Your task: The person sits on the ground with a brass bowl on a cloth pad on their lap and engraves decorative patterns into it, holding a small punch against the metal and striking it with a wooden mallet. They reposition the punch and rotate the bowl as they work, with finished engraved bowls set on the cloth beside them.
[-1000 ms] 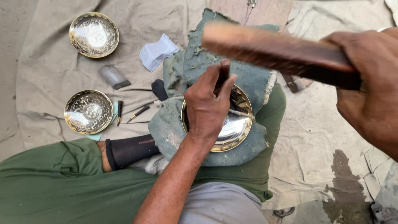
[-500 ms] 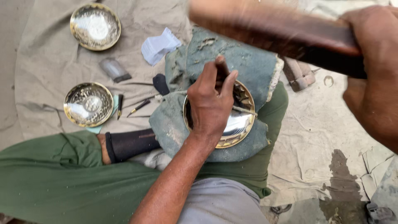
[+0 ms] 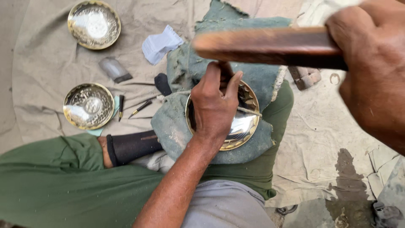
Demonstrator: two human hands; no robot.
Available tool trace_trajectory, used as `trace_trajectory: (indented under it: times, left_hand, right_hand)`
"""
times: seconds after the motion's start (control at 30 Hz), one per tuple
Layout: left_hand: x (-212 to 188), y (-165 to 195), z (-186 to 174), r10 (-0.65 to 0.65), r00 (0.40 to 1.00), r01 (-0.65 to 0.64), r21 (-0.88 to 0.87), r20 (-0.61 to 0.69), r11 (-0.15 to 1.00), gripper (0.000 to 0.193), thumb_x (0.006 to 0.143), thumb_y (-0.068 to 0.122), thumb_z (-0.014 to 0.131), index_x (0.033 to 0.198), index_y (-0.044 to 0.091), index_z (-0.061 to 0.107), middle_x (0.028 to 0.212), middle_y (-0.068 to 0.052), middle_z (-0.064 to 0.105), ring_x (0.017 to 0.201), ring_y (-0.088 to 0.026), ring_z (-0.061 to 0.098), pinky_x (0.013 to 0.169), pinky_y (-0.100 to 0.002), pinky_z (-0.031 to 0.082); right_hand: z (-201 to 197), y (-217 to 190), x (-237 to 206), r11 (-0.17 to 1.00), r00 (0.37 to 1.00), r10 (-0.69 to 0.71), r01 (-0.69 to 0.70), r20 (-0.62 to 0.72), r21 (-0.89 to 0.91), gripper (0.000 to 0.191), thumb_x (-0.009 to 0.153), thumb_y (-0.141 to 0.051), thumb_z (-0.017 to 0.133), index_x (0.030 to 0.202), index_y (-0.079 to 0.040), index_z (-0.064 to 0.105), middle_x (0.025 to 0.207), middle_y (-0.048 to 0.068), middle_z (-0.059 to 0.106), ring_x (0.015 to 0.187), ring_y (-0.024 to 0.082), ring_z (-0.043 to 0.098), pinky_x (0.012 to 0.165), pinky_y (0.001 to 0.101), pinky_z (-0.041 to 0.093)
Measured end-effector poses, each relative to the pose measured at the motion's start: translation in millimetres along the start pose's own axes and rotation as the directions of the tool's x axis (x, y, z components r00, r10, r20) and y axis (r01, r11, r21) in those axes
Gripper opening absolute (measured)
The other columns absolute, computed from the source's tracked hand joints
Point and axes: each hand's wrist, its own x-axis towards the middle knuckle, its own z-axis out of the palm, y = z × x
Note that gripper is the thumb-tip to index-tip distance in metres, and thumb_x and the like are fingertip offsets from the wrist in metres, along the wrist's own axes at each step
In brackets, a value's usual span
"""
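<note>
On the cloth (image 3: pixel 46 63) at far left lie two brass bowls (image 3: pixel 93 24), with small tools (image 3: pixel 141 107) beside them. At centre your left hand (image 3: pixel 215 107) pinches a punch (image 3: pixel 225 78) against the bowl (image 3: pixel 247 124) on the green pad (image 3: pixel 177 126). Your right hand (image 3: pixel 371 71), grip clenched, holds a wooden mallet (image 3: pixel 261 45) above it.

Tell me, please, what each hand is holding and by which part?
The right hand grips a wooden mallet by one end. The left hand pinches a dark punch near its top, over the brass bowl.
</note>
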Motion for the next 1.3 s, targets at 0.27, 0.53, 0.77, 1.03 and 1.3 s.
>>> trace_trajectory:
  times: [0.27, 0.53, 0.77, 1.03, 1.3]
  left_hand:
    - [6.4, 4.8, 2.1, -0.07, 0.998, 0.07, -0.05, 0.005, 0.996, 0.026, 0.094, 0.012, 0.078, 0.097, 0.002, 0.054, 0.083, -0.011, 0.072, 0.078, -0.018, 0.078, 0.062, -0.03, 0.063]
    - [17.4, 18.3, -45.6, -0.049, 0.993, 0.021, -0.252, -0.106, 0.967, 0.016, 0.102, 0.011, 0.075, 0.106, 0.004, 0.062, 0.093, -0.008, 0.074, 0.085, -0.012, 0.077, 0.074, -0.023, 0.067]
    - [5.9, 7.4, -81.3, 0.145, 0.989, -0.147, 0.128, 0.018, 0.981, 0.012, 0.106, 0.009, 0.069, 0.111, -0.001, 0.065, 0.098, -0.012, 0.068, 0.092, -0.021, 0.07, 0.08, -0.037, 0.058]
    - [-25.8, -8.1, -69.9, 0.222, 0.973, -0.23, 0.252, 0.059, 0.94, 0.013, 0.105, 0.01, 0.062, 0.111, -0.001, 0.06, 0.13, -0.02, 0.054, 0.126, -0.035, 0.054, 0.111, -0.054, 0.042]
    - [-37.0, -8.5, -51.1, 0.175, 0.984, -0.173, 0.272, 0.018, 0.947, 0.014, 0.104, 0.009, 0.061, 0.112, -0.003, 0.058, 0.122, -0.018, 0.055, 0.121, -0.035, 0.056, 0.12, -0.061, 0.034]
  right_hand:
    - [8.5, 6.6, -5.6, 0.987, 0.975, 0.159, -0.151, 0.156, -0.063, 0.024, 0.1, 0.006, 0.058, 0.124, 0.007, 0.061, 0.086, 0.021, 0.066, 0.058, 0.024, 0.064, 0.045, 0.0331, 0.05]
    - [69.1, 28.5, -58.8, 0.823, 0.888, 0.444, -0.457, 0.121, 0.338, 0.018, 0.107, -0.004, 0.068, 0.12, 0.002, 0.058, 0.095, 0.016, 0.066, 0.08, 0.021, 0.066, 0.069, 0.0336, 0.058]
    - [177.9, -46.7, -170.2, 0.046, 0.653, 0.479, -0.686, 0.587, 0.726, 0.046, 0.079, -0.006, 0.079, 0.117, 0.002, 0.054, 0.095, 0.011, 0.072, 0.086, 0.02, 0.072, 0.08, 0.0391, 0.06]
    - [148.0, -108.6, -175.1, 0.639, 0.834, 0.539, -0.494, 0.115, 0.589, 0.066, 0.077, -0.014, 0.079, 0.138, -0.006, 0.054, 0.121, 0.023, 0.063, 0.103, 0.034, 0.066, 0.085, 0.04, 0.058]
    - [136.4, -79.8, -72.8, 0.631, 0.877, 0.461, -0.214, -0.138, 0.746, 0.018, 0.101, -0.006, 0.072, 0.119, -0.003, 0.075, 0.102, 0.011, 0.072, 0.091, 0.016, 0.068, 0.076, 0.0302, 0.056]
